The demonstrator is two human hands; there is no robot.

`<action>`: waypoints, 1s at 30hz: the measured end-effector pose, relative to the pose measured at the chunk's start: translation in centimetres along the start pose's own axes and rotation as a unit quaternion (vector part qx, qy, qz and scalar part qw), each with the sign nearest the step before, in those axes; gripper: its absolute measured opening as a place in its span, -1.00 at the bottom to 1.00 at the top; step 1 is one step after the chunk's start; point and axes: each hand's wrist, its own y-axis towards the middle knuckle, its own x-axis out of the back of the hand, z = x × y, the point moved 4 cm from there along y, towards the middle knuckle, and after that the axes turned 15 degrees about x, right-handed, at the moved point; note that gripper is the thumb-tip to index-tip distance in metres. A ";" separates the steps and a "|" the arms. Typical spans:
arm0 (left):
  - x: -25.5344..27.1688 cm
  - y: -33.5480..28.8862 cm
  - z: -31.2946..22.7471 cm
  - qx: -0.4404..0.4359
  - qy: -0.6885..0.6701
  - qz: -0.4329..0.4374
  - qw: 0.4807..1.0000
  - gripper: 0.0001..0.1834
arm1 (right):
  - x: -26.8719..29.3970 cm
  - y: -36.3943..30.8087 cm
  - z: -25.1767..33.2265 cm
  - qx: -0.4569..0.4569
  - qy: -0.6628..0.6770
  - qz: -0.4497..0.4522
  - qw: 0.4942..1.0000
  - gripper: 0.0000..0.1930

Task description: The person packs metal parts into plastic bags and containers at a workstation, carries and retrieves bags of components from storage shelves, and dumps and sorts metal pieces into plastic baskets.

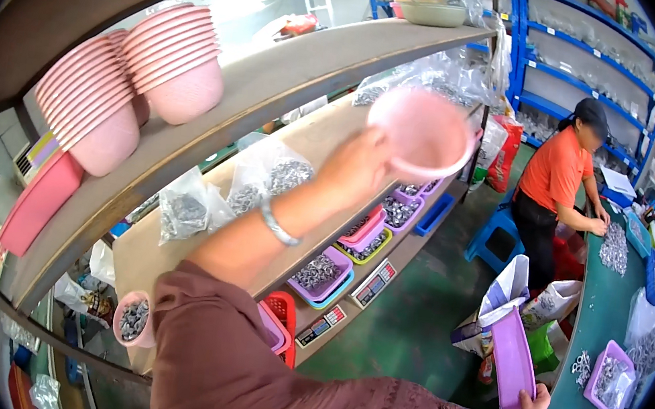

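Note:
Out ahead of me, my left hand (358, 159) grips the rim of a round pink plastic tub (425, 131), which is slightly blurred and tilted toward me; its inside looks bare. A metal bangle (277, 221) circles that wrist. At the lower right, my right hand (534, 407) is closed on the near end of a long purple plastic tray (514, 355), held slanting beside the green table (585, 315). Nested stacks of similar pink tubs (180, 83) stand on the upper shelf to the left.
Below the upper shelf (311, 65) are bags of metal parts (186, 208), purple bins (319, 276) and digital scales (373, 282). A co-worker in orange (557, 178) sits at the green table, hands at a pile of metal pieces (614, 249). Sacks (503, 293) stand on the floor.

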 end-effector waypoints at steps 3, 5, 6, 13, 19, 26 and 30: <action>11.1 4.6 -4.1 -0.025 0.139 -0.171 0.975 -0.80 | -0.4 1.1 0.1 0.012 0.026 0.020 0.999 -0.88; 18.2 7.0 -3.7 -0.006 0.288 -0.234 0.928 -0.74 | -0.6 1.8 1.1 0.023 0.045 0.032 0.998 -0.88; 21.8 7.2 -3.6 0.032 0.362 -0.219 0.905 -0.76 | -0.5 1.5 1.7 0.035 0.058 0.037 0.997 -0.88; 29.1 8.8 4.1 0.201 0.545 -0.277 0.765 -0.65 | 2.0 0.3 0.4 0.013 0.073 0.038 0.997 -0.89; 30.5 7.4 10.5 0.342 0.469 -0.160 0.798 -0.61 | 4.4 -0.7 -0.3 0.014 0.044 0.047 0.998 -0.89; 28.4 3.5 2.2 0.126 0.444 -0.293 0.837 -0.56 | 4.3 -1.2 0.6 0.007 0.057 0.069 0.996 -0.90; 24.5 -6.3 -3.0 0.232 0.332 -0.211 0.890 -0.64 | 4.1 -2.4 -0.5 0.010 0.064 0.092 0.994 -0.89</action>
